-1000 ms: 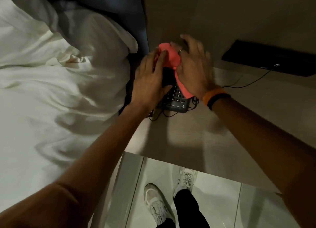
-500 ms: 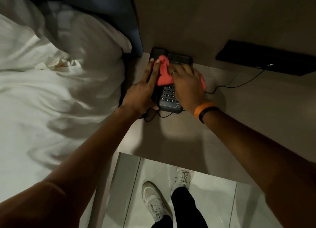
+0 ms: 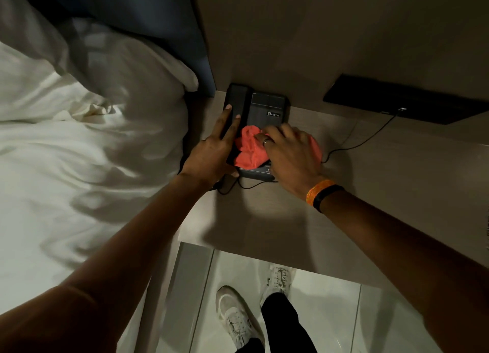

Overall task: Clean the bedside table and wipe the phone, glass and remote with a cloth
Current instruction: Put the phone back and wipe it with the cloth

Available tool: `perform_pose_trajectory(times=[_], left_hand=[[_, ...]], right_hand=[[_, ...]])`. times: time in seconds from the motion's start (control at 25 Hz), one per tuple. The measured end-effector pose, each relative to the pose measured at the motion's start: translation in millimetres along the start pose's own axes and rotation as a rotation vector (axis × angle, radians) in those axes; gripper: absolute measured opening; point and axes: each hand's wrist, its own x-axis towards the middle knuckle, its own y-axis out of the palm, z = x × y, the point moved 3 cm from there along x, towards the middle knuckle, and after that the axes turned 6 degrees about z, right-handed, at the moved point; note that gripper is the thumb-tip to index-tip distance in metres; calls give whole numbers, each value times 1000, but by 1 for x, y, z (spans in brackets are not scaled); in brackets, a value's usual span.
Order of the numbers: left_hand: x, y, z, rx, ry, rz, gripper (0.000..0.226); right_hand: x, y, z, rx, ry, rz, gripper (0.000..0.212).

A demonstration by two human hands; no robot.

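Observation:
A black desk phone (image 3: pixel 267 106) sits at the back left corner of the pale wooden bedside table (image 3: pixel 383 183), against the wall. My left hand (image 3: pixel 215 148) lies flat along the handset on the phone's left side, fingers stretched out, holding it in place. My right hand (image 3: pixel 289 154) presses a crumpled coral-red cloth (image 3: pixel 247 151) onto the phone's keypad, which the cloth and hand hide almost entirely. No glass or remote shows in this view.
A white bed with rumpled sheets and a pillow (image 3: pixel 79 130) lies directly left of the table. A black panel (image 3: pixel 402 101) on the wall has a thin cable (image 3: pixel 362 140) running across the tabletop to the phone. Tiled floor and my shoes (image 3: pixel 238 318) show below the table edge.
My right hand has drawn the cloth down from the phone's upper part to the keypad, uncovering the display. My left hand has stayed on the handset.

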Motion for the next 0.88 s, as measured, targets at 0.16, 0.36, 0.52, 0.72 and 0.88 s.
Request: perform_pose_trajectory(times=[0.16, 0.36, 0.52, 0.72, 0.88], left_hand=[[-2, 0, 0, -9, -11, 16, 130], [-20, 7, -11, 57, -9, -34, 104], [-55, 34, -18, 79, 2, -90, 89], [-87, 66, -15, 163, 1, -12, 81], [-96, 71, -12, 196, 17, -21, 70]], right_hand=[[-10, 2, 2, 53, 131, 2, 65], [-22, 7, 20, 210, 285, -22, 66], [-38, 36, 59, 130, 158, -49, 79], [-66, 75, 60, 21, 42, 60, 65], [-83, 82, 48, 81, 63, 109, 61]])
